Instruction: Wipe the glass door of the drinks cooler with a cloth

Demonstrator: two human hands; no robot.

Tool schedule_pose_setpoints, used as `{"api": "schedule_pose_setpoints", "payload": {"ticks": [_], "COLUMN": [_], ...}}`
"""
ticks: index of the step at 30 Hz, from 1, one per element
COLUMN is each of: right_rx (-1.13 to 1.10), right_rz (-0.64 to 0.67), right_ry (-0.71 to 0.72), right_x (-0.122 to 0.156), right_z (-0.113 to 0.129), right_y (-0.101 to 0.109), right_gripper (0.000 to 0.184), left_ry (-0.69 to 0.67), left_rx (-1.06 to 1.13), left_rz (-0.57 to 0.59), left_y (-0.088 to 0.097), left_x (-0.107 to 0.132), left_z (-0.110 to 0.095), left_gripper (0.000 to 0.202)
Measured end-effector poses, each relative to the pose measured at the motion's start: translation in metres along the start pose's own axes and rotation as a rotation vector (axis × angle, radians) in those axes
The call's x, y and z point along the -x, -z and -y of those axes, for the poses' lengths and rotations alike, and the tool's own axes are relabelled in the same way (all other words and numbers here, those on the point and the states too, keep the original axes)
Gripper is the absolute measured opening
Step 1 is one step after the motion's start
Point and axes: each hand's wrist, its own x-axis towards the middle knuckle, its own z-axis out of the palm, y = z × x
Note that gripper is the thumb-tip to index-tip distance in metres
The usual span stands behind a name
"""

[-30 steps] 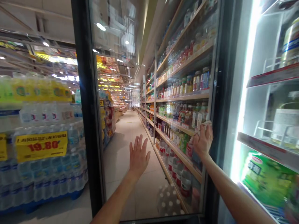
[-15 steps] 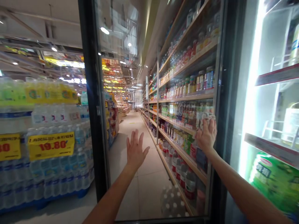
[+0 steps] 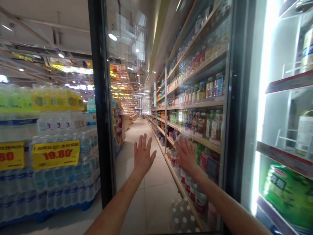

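A tall glass door (image 3: 132, 209) with a dark frame (image 3: 99, 98) stands in front of me. My left hand (image 3: 143, 153) is raised against the pane, palm forward and fingers spread, holding nothing that I can see. To its right, my right hand (image 3: 187, 155) lies flat on or close to the glass with its fingers stretched out. Motion blurs its fingertips, and whether something thin lies under that palm I cannot make out. Shelves (image 3: 195, 106) of bottles and cans show through the pane behind both hands.
On the right is a brightly lit cooler, with shelf edges (image 3: 288, 81) and a green package (image 3: 288, 194). Stacked bottled water (image 3: 66, 173) stands at left behind a yellow price sign (image 3: 56, 154). A dotted grey object (image 3: 182, 217) shows low in the pane.
My right hand has swept left and slightly down across the glass, from near the door's right frame towards my left hand. The left hand keeps nearly the same place on the pane.
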Motion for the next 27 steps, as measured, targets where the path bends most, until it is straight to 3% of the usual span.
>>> {"api": "schedule_pose_setpoints", "payload": {"ticks": [2,4,8,10,12,16,19,21,24,27], "right_rx": [-0.024,-0.007,0.089,0.090,0.054,-0.063,-0.160,-0.208,-0.221,-0.189], "right_rz": [0.040,0.001,-0.135,-0.168,-0.157,-0.022,-0.010,-0.056,-0.103,-0.041], "right_ry": [0.137,0.112,-0.282,-0.377,-0.332,-0.087,-0.009,0.006,0.012,-0.010], "right_x": [0.009,0.008,-0.013,-0.021,-0.024,-0.023,-0.027,-0.029,-0.024,-0.013], "right_z": [0.010,0.001,-0.044,-0.052,-0.039,0.024,0.058,0.062,0.048,0.023], "right_y": [-0.001,-0.002,0.000,0.000,-0.002,-0.012,-0.020,-0.023,-0.021,-0.013], "right_gripper": [0.041,0.039,0.044,0.048,0.050,0.052,0.056,0.060,0.065,0.069], "left_ry": [-0.014,-0.029,-0.025,-0.011,0.000,0.012,-0.004,-0.074,-0.138,-0.107], "left_rx": [-0.007,-0.012,-0.006,0.004,0.012,0.044,0.154,0.288,0.436,0.370], "left_rz": [0.004,0.013,0.037,0.050,0.050,-0.004,-0.095,-0.109,-0.068,-0.033], "left_y": [0.001,0.002,0.002,0.002,0.002,0.003,0.003,0.000,-0.008,-0.012], "left_x": [0.001,0.002,0.004,0.004,0.004,0.005,0.002,-0.002,-0.010,-0.018], "left_z": [0.003,0.005,0.006,0.004,0.003,0.001,-0.009,-0.022,-0.047,-0.065], "left_gripper": [0.053,0.051,0.049,0.049,0.049,0.048,0.047,0.047,0.047,0.045]}}
